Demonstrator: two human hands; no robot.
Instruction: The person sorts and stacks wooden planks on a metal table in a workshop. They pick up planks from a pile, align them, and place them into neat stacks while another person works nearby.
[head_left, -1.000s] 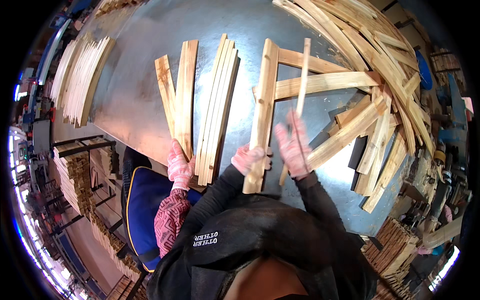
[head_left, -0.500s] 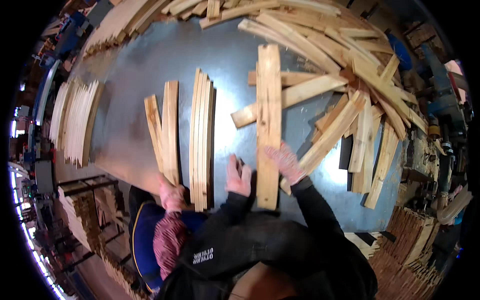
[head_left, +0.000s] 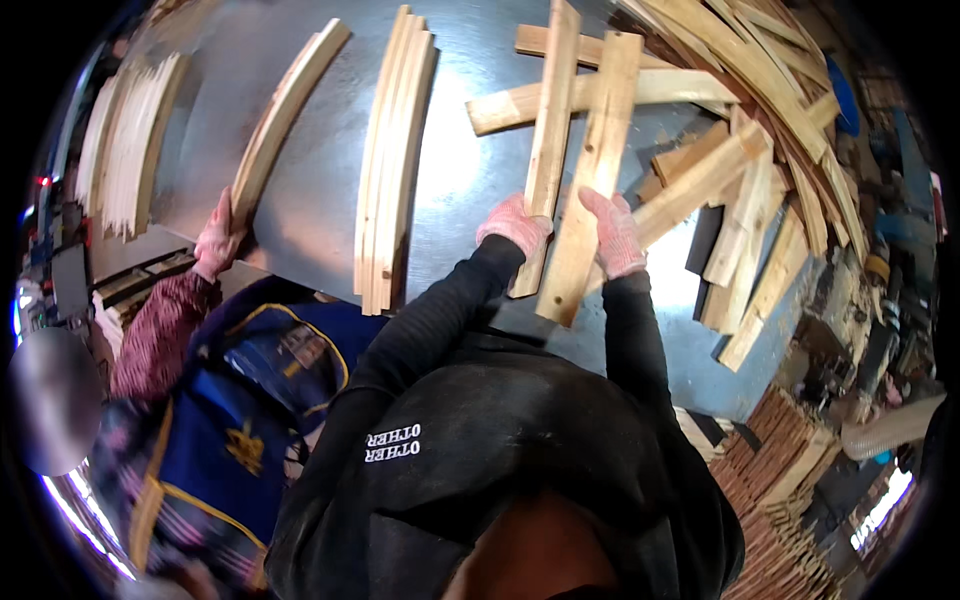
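Observation:
Both of my hands wear pale pink gloves. My left hand (head_left: 515, 226) is closed round the lower part of a narrow wooden slat (head_left: 550, 120). Right beside it lies a wider wooden board (head_left: 598, 155) with dark knots, tilted slightly. My right hand (head_left: 614, 232) grips this board's right edge, thumb over its face; the other fingers are partly hidden. Both pieces cross over a loose slat (head_left: 500, 107) lying crosswise. To my left, a neat row of slats (head_left: 393, 160) lies side by side on the metal table (head_left: 455, 185).
A co-worker's gloved hand (head_left: 216, 240) holds slats (head_left: 285, 115) at the left. Beyond them stands a pale stack of slats (head_left: 140, 140). Loose boards (head_left: 740, 150) pile up across the right, and more wood is stacked (head_left: 775, 490) below the table at lower right.
My left hand, open beside the board before, now grips a narrow slat, apart from the wider board. My right hand has shifted to the board's edge. The co-worker's slats moved left, and the view shifted.

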